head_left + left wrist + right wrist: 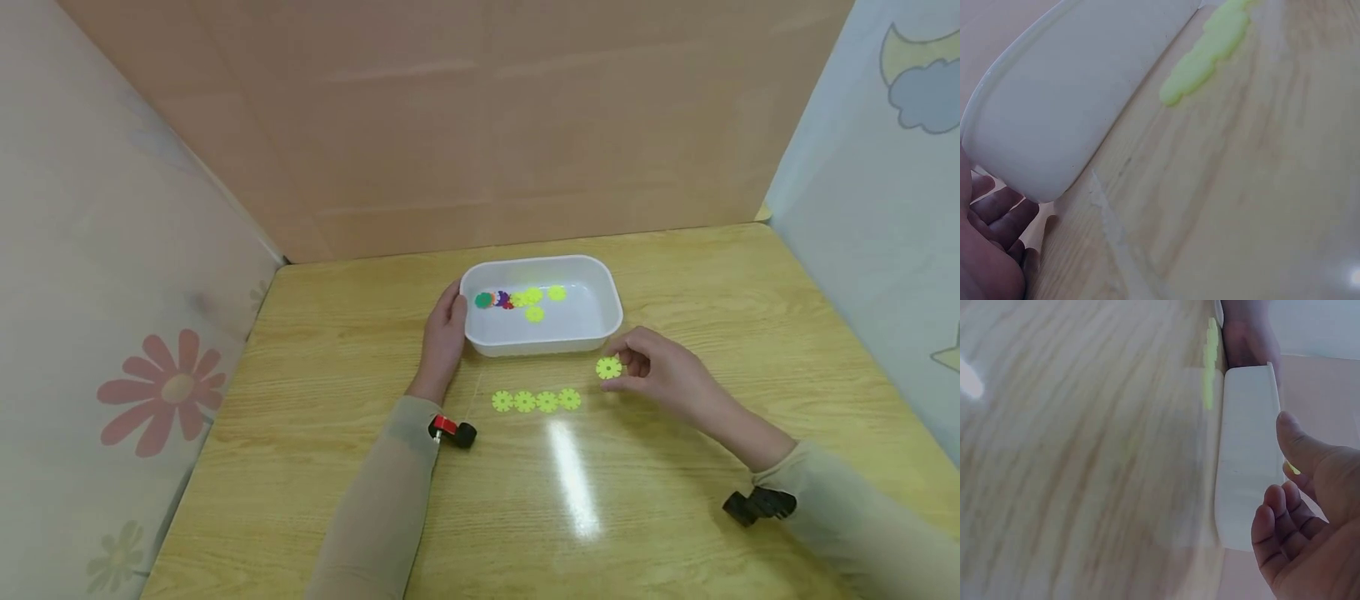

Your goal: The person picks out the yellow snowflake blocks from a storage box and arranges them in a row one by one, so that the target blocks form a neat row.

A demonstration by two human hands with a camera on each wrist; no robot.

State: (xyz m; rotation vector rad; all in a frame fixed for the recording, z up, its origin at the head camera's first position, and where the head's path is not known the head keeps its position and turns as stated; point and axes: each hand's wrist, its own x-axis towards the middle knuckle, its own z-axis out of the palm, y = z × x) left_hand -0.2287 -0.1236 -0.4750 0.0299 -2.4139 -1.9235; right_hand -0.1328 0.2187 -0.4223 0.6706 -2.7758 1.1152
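Observation:
A white plastic tray (542, 344) stands on the wooden table with notched plastic discs inside: several yellow ones (557, 293), a green one (483, 300) and purple and red ones. At its left end my left hand (444, 333) holds the tray wall; some of its fingers show beside the tray's end in the left wrist view. My right hand (660, 371) pinches a yellow notched disc (608, 368) between thumb and forefinger, just off the tray's near right corner. In front of the tray lies a row of yellow discs (525, 402), side by side; how they join is too small to tell.
The wooden table (337, 350) meets a brown back panel (480, 125). Pale decorated side panels (176, 387) stand left and right. A thin pale strip (474, 396) lies near the left wrist. Light glares off the table front.

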